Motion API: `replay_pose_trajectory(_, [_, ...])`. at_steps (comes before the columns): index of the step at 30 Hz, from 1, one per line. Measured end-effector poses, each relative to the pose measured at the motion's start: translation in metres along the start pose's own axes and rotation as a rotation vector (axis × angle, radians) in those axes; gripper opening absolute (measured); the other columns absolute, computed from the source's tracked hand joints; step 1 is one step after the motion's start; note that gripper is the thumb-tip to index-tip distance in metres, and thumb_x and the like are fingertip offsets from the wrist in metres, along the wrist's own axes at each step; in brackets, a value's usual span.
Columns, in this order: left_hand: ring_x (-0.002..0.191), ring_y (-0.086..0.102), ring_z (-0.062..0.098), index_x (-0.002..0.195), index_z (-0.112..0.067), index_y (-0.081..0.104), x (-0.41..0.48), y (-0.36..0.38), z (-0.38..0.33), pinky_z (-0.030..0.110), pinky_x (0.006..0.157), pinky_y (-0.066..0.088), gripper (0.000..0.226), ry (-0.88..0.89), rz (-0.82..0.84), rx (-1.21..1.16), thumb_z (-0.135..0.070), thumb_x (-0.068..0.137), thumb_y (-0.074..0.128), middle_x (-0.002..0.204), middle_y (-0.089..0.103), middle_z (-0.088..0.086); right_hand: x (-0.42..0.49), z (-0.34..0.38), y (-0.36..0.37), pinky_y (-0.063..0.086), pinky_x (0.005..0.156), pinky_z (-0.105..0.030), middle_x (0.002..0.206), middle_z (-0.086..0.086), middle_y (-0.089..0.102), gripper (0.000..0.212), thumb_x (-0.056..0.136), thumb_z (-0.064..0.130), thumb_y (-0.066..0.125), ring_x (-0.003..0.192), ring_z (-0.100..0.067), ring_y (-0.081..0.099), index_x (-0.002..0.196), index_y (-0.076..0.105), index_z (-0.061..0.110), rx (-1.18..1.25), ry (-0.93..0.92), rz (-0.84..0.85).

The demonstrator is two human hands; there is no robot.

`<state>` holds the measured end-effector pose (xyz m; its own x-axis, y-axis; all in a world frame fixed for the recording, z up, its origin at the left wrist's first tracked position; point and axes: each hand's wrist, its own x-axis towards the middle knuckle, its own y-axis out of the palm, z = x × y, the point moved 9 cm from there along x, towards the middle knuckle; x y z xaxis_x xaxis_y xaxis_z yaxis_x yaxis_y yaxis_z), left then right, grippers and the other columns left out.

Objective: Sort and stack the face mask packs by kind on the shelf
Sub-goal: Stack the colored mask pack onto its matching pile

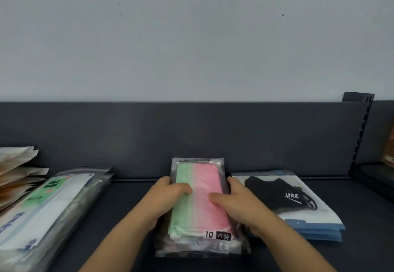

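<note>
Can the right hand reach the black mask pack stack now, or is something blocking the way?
Probably yes. The right hand grips the pink and green mask stack, and the black mask pack stack lies directly beside it on the shelf, with nothing between them. It would need to release its hold first.

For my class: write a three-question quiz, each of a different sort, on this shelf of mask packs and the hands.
1. True or false: both hands grip the clear pack of green and pink masks.
2. Which pile lies right of it? A) black-mask packs with blue edges B) white "FACE MASK" packs
3. Fill in: the left hand holds the pack's ___ side.

Key: 1 true; 2 A; 3 green. The right hand holds the pink side.
</note>
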<state>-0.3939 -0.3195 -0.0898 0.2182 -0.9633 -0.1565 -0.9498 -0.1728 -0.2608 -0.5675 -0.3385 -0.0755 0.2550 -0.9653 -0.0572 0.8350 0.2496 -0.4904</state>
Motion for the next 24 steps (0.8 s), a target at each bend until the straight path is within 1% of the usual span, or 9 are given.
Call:
replay_pose_trajectory(4, [0.092,0.068,0.021,0.105,-0.015,0.059,-0.002,0.002,0.002,0.041,0.087,0.055,0.026,-0.01,-0.002,0.059,-0.028,0.083,0.063,0.104,0.068,0.004,-0.003,0.01,0.001,0.052,0.086,-0.03,0.115,0.007,0.058,0.04,0.089,0.035,0.057,0.102,-0.013,0.06,0.125,0.047,0.022,-0.15,-0.083,-0.035])
replay_pose_trajectory(7, [0.089,0.067,0.018,0.099,-0.02,0.055,-0.003,0.003,-0.002,0.033,0.074,0.054,0.015,0.0,0.001,0.029,-0.024,0.086,0.062,0.1,0.065,0.001,-0.002,0.011,0.003,0.052,0.09,-0.033,0.12,0.006,0.058,0.046,0.086,0.042,0.058,0.106,-0.013,0.06,0.127,0.049,0.022,-0.16,-0.108,-0.044])
replay_pose_trajectory(9, [0.089,0.068,0.018,0.108,-0.016,0.054,-0.003,0.004,-0.003,0.03,0.069,0.052,0.025,0.014,0.004,0.027,-0.026,0.086,0.062,0.103,0.065,0.002,0.0,0.013,0.001,0.049,0.097,-0.037,0.126,0.005,0.054,0.054,0.085,0.05,0.057,0.113,-0.014,0.056,0.13,0.048,0.022,-0.175,-0.144,-0.079])
replay_pose_trajectory(12, [0.09,0.064,0.012,0.107,-0.013,0.043,-0.002,0.002,-0.005,0.028,0.072,0.053,0.033,0.048,-0.005,0.017,-0.03,0.088,0.064,0.103,0.06,-0.006,-0.002,0.022,-0.008,0.042,0.098,-0.027,0.127,0.011,0.048,0.05,0.091,0.048,0.054,0.114,-0.008,0.049,0.133,0.046,0.023,-0.182,-0.232,-0.155])
replay_pose_trajectory(14, [0.082,0.052,-0.002,0.109,-0.022,0.034,-0.002,0.0,-0.011,0.019,0.065,0.044,0.037,0.107,-0.015,0.01,-0.034,0.09,0.063,0.093,0.047,-0.019,-0.005,0.027,-0.012,0.038,0.091,-0.022,0.126,0.012,0.048,0.05,0.092,0.047,0.053,0.108,-0.005,0.047,0.135,0.046,0.023,-0.215,-0.279,-0.196])
replay_pose_trajectory(15, [0.079,0.047,-0.005,0.111,-0.024,0.035,-0.002,-0.001,-0.012,0.017,0.064,0.039,0.036,0.135,-0.03,0.031,-0.036,0.09,0.063,0.091,0.043,-0.022,-0.007,0.029,-0.013,0.038,0.09,-0.021,0.126,0.011,0.051,0.05,0.092,0.048,0.052,0.107,-0.005,0.048,0.135,0.047,0.023,-0.247,-0.297,-0.212])
replay_pose_trajectory(19, [0.089,0.058,-0.002,0.102,-0.034,0.055,-0.005,-0.012,-0.018,0.025,0.078,0.048,0.023,0.227,-0.136,0.182,-0.042,0.085,0.068,0.108,0.059,-0.016,-0.009,0.035,-0.005,0.042,0.089,-0.022,0.118,0.009,0.057,0.044,0.092,0.05,0.05,0.105,-0.009,0.052,0.125,0.055,0.022,-0.49,-0.369,-0.21])
replay_pose_trajectory(22, [0.106,0.059,0.01,0.122,-0.034,0.059,-0.007,-0.017,-0.021,0.035,0.092,0.05,0.052,0.288,-0.235,0.459,-0.054,0.075,0.071,0.118,0.058,-0.013,-0.008,0.035,0.003,0.043,0.095,-0.027,0.121,0.005,0.055,0.043,0.094,0.05,0.043,0.112,-0.014,0.05,0.121,0.057,0.02,-0.636,-0.396,-0.182])
replay_pose_trajectory(24, [0.113,0.055,0.014,0.125,-0.033,0.059,-0.01,-0.021,-0.024,0.037,0.097,0.046,0.059,0.291,-0.32,0.561,-0.059,0.073,0.07,0.121,0.056,-0.01,-0.005,0.033,0.005,0.042,0.096,-0.029,0.122,0.003,0.056,0.044,0.095,0.05,0.041,0.113,-0.015,0.05,0.12,0.058,0.018,-0.67,-0.396,-0.17])
